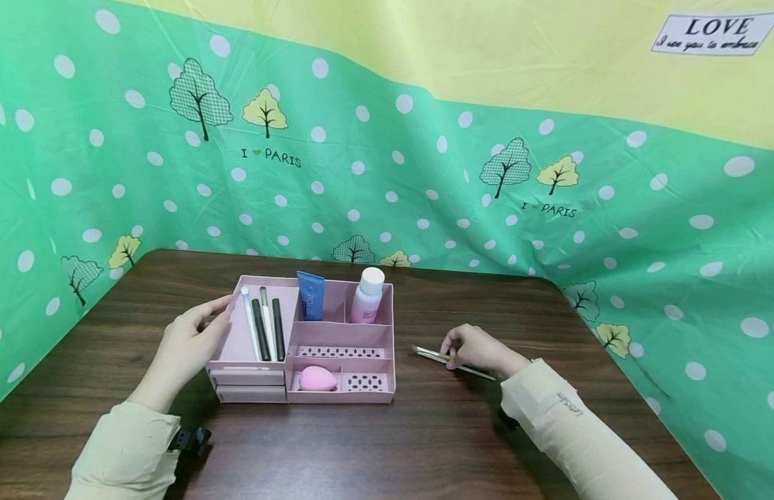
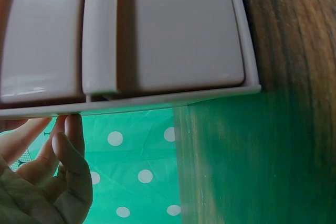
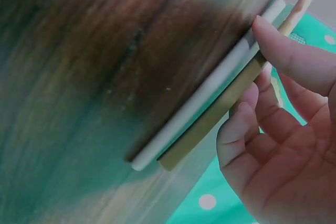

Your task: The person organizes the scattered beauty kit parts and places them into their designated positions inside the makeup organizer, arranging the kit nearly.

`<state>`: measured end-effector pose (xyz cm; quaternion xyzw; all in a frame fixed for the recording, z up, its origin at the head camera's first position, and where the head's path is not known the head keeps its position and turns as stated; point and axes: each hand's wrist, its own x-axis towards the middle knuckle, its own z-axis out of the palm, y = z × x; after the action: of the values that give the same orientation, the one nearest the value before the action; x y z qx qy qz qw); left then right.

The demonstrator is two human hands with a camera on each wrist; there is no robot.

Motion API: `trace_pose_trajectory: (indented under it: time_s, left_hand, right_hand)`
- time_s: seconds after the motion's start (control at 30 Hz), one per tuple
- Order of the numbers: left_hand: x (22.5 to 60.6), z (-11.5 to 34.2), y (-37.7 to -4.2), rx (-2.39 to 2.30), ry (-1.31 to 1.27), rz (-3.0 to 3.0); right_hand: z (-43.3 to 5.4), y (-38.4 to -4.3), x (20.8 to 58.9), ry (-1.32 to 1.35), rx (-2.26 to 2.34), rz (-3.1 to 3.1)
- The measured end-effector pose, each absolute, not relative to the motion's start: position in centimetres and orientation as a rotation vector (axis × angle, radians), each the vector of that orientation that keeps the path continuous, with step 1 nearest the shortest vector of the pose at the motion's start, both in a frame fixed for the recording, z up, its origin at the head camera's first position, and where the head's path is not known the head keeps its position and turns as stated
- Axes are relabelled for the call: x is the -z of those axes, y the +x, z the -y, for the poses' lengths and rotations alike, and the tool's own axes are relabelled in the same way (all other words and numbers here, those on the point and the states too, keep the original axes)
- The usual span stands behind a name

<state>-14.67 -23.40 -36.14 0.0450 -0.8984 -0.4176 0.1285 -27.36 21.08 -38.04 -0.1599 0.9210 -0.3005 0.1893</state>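
Note:
My right hand (image 1: 477,347) pinches slim makeup brushes (image 1: 424,353) low over the table, right of the organizer. In the right wrist view one has a gold handle (image 3: 210,116) and the other a white handle (image 3: 199,95), side by side. The thumb crosses both; whether the white one also touches the table I cannot tell. At the left wall of the pink organizer (image 1: 339,335) is my left hand (image 1: 189,347), its fingertips touching the outside. Brushes and dark pens (image 1: 278,330) lie in the organizer's left section. A blue tube (image 1: 312,297) and pink bottle (image 1: 366,298) stand at its back.
A pink makeup sponge (image 1: 318,379) sits in a front compartment beside a spotted compartment floor (image 1: 364,382). Two small drawers (image 1: 250,394) form the organizer's front left. The dark wood table (image 1: 337,451) ends at a green dotted curtain (image 1: 362,187) behind.

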Motion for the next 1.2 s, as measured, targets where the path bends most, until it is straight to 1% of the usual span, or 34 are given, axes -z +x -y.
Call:
trace_pose_trajectory:
  time_s: [0.17, 0.8, 1.03, 1.2]
  left_hand:
    - [36.1, 23.4, -14.6, 1.217, 0.139, 2.616]
    - [35.9, 23.3, -14.6, 1.217, 0.127, 2.620]
    - [35.9, 23.3, -14.5, 1.207, 0.128, 2.620]
    - [35.9, 23.3, -14.5, 1.211, 0.126, 2.621]
  right_hand:
    - [-21.0, -26.8, 37.2, -0.466, 0.907, -2.548]
    - [-19.9, -25.5, 34.9, -0.698, 0.906, -2.590]
    - [-19.3, -24.9, 34.2, -0.737, 0.927, -2.619]
    - [-18.6, -24.3, 33.7, -0.695, 1.037, -2.580]
